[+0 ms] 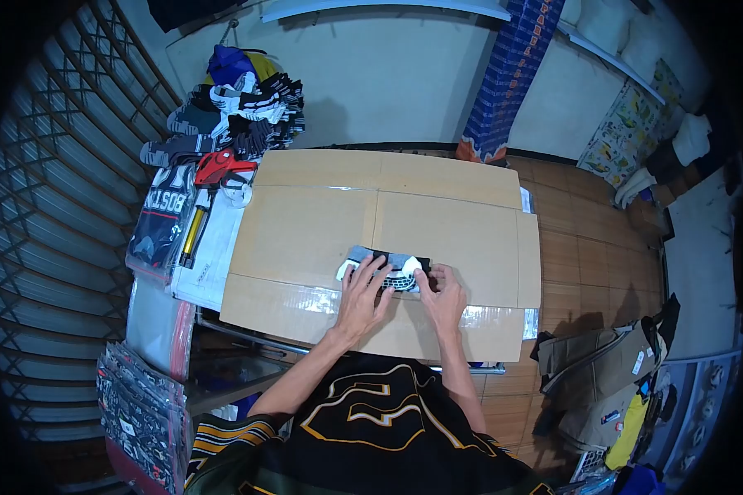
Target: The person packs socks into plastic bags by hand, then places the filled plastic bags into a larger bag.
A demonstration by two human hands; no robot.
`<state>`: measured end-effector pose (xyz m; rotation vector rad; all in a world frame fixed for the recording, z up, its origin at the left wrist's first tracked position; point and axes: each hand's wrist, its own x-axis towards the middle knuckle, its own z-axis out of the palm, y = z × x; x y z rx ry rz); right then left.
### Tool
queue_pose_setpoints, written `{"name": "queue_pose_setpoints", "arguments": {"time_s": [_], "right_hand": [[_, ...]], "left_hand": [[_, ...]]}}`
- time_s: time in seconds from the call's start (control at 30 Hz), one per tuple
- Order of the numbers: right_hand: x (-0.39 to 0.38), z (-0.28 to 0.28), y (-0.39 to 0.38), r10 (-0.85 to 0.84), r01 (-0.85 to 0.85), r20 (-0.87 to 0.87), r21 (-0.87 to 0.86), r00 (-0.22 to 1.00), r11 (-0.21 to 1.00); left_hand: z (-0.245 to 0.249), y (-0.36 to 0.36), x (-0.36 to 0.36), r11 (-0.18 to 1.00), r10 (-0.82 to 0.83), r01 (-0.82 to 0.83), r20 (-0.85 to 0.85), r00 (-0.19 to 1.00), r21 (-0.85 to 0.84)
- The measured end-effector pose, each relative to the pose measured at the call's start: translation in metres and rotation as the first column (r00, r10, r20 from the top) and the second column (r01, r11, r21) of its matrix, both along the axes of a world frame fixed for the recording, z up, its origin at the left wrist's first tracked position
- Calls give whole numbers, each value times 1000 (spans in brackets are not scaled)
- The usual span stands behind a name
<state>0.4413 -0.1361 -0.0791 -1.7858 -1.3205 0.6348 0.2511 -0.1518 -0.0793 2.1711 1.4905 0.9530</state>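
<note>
A small folded sock bundle [400, 280], white, grey and black with a patterned patch, lies on the cardboard sheet [305, 223] near its front edge. My left hand [362, 299] rests over the left part of the bundle, fingers spread and lying on the fabric. At the bundle's right end, my right hand [443, 299] has its thumb and fingers around the black edge. The undersides of the fingers are hidden.
Stacked socks [256, 111] stand at the back left, beside a red tagging tool [220, 167], a yellow-handled cutter [193, 233] and a packed dark garment [162, 216]. Wrapped packs [140, 412] lie at lower left. An open carton [607, 371] is on the right.
</note>
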Motion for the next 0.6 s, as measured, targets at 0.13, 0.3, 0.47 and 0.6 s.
{"name": "queue_pose_setpoints", "arguments": {"time_s": [0.13, 0.3, 0.47, 0.6], "right_hand": [[-2, 3, 5, 35, -37, 192, 7, 981, 999], [-4, 5, 6, 29, -19, 178, -60, 984, 998], [-7, 5, 7, 28, -17, 179, -66, 983, 998], [-2, 3, 3, 38, -37, 133, -10, 990, 999]], "left_hand": [[-15, -4, -5, 982, 31, -81, -280, 959, -168], [-14, -4, -8, 973, -15, -54, -294, 956, -224], [-15, -4, -9, 975, -16, -43, -260, 965, -217], [-6, -6, -22, 979, 59, -31, 133, 989, -200]]}}
